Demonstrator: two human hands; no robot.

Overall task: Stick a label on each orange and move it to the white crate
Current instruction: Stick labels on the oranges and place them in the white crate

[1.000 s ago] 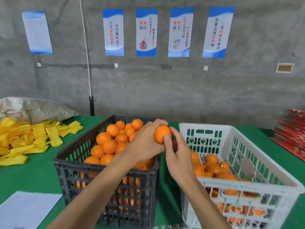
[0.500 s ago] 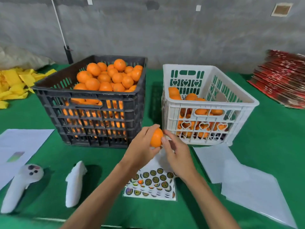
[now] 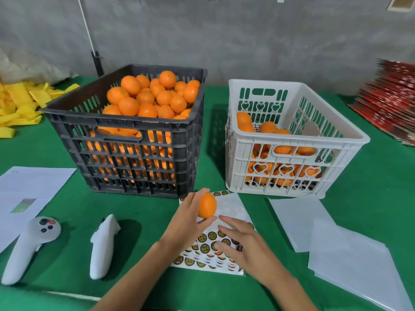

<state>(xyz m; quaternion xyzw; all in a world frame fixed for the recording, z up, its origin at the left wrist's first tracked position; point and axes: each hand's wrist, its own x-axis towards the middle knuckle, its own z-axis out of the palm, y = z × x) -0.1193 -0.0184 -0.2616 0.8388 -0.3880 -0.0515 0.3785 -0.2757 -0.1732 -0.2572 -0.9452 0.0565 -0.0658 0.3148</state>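
the left hand (image 3: 187,223) holds one orange (image 3: 207,205) just above the sticker sheet (image 3: 226,207), its fingers (image 3: 197,195) curled round the fruit's far side and the thumb under it. the right hand (image 3: 244,245) lies over the sheet's printed round labels (image 3: 212,235), fingers spread and nearly straight, tips touching the paper. the sheet lies on the green tabletop (image 3: 146,221) in front of the gap between the two crates. the black crate (image 3: 134,135) on the left is heaped with oranges; the white crate (image 3: 289,140) on the right is partly filled. two white controllers (image 3: 103,245) lie to the left, blank sheets (image 3: 325,239) to the right.
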